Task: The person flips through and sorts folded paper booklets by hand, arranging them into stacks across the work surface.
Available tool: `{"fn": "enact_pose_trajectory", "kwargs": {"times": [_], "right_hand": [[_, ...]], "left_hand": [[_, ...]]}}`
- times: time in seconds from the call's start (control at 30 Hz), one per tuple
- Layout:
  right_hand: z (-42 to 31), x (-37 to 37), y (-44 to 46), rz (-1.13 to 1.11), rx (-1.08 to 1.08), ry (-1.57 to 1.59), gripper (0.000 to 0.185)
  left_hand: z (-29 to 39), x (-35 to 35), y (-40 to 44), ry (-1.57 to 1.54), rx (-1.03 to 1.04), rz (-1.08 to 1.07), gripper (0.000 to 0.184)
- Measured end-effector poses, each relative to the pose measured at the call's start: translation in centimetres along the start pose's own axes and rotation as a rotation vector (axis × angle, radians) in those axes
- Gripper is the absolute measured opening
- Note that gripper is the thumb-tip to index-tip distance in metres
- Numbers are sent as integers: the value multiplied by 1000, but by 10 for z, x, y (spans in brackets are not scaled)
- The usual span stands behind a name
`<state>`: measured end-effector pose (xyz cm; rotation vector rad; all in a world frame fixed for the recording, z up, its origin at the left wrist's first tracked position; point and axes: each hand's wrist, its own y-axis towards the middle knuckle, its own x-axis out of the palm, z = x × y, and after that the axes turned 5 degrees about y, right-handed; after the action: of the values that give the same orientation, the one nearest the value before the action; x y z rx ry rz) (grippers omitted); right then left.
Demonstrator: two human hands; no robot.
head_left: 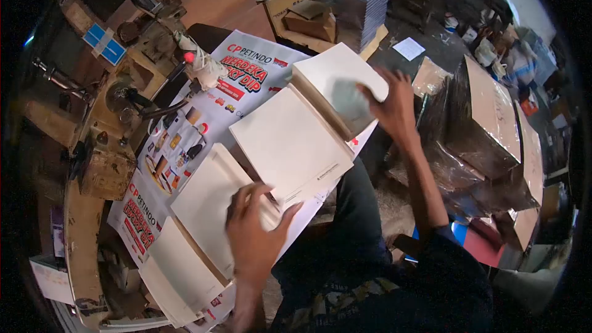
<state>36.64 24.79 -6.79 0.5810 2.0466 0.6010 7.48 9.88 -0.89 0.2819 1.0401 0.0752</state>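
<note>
L hand (251, 229) spread by mid paper stack (291, 139), ctr; R hand (396, 108) (blurred) splayed at top paper stack (330, 73), upper ctr-right; prob. squaring/positioning stacks; next move needs light, even edge contact.

- Wears a very dark, near-black navy T-shirt (410, 302), spread across the bottom centre and lower right of the frame.
- Shows a short, loose right sleeve (456, 265) in the same plain dark cloth, lower right.
- Bears a chest print (361, 296) at bottom centre, with blocky yellowish-tan shapes and small pale lettering, too faint to read surely.
- Wears plain dark trousers (354, 216), slightly greyish, right of the frame's middle.
- Leaves bare the left hand (254, 231), lower centre, and the right hand (396, 108), upper right of centre.
</note>
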Motion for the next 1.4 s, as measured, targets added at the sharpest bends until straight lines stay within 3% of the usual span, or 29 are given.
{"fn": "enact_pose_trajectory", "kwargs": {"times": [0.03, 0.13, 0.17, 0.23, 0.3, 0.4, 0.5, 0.57, 0.63, 0.7, 0.73, 0.77, 0.8, 0.83, 0.97, 1.03, 1.07, 1.1, 1.13, 1.17, 1.23, 1.27, 1.3, 1.37, 1.4], "right_hand": [[17, 0, 9, -20, 89, -112, 58], [83, 16, 12, -116, 103, -209, 58], [88, 12, 13, -162, 135, -145, 45], [101, 17, 8, -72, -31, -56, 37], [85, 6, 7, -112, 5, -60, 34], [76, 10, 4, -77, 87, -100, 32], [70, 1, 10, -197, 202, -127, 33], [61, -3, 13, -73, -2, -155, 28], [66, -2, 19, -150, 73, 91, 18], [90, 3, 31, -189, -192, 412, 23], [77, -13, 27, -209, 93, 716, 27], [50, -39, 33, -362, 290, 810, 31], [68, -29, 33, -260, 184, 753, 38], [24, -57, 33, -295, 377, 955, 42], [-12, -49, 11, -390, 310, 809, 38], [-48, -43, -6, -471, 199, 682, 36], [-63, -37, -15, -514, 188, 648, 36], [-74, -31, -22, -557, 174, 612, 36], [-83, -24, -27, -661, 321, 666, 34], [-81, -10, -37, -638, 249, 861, 38], [-85, 1, -44, -694, 352, 851, 45], [-93, -5, -43, -706, 442, 821, 52], [-83, 7, -42, -661, 586, 774, 56], [-64, 20, -37, -787, 543, 996, 64], [-73, 20, -31, -831, 672, 1041, 66]], "left_hand": [[5, 16, 11, -50, 121, 56, 42], [29, 54, 34, 22, 280, 124, 44], [41, 61, 38, 78, 208, 20, 44], [57, 68, 48, 119, 167, -101, 43], [59, 66, 59, 156, 15, -275, 40], [34, 66, 64, -74, 149, -251, 25], [23, 51, 51, -350, 62, -230, 18], [15, 30, 37, -505, -52, -186, 13], [3, 5, 22, -518, -95, -150, 12], [-13, -17, 7, -447, -135, -113, 12], [-21, -27, -1, -434, -121, -123, 11], [-28, -35, -8, -423, -108, -128, 10], [-33, -41, -15, -473, -165, -119, 10], [-39, -46, -22, -460, -209, -83, 10], [-55, -57, -36, -570, -231, -103, 11], [-59, -64, -34, -612, -58, -241, 26], [-57, -61, -35, -616, -72, -220, 26], [-51, -54, -36, -197, 14, -145, 36], [-48, -48, -37, 223, 85, -73, 46], [-51, -41, -39, 218, 52, -52, 46], [-63, -26, -41, 100, -115, -208, 61], [-65, -29, -41, 12, -148, -177, 46], [-74, -30, -43, -7, -187, -141, 46], [-94, -30, -50, -232, -89, -170, 33], [-98, -31, -53, -326, -81, -124, 18]]}}
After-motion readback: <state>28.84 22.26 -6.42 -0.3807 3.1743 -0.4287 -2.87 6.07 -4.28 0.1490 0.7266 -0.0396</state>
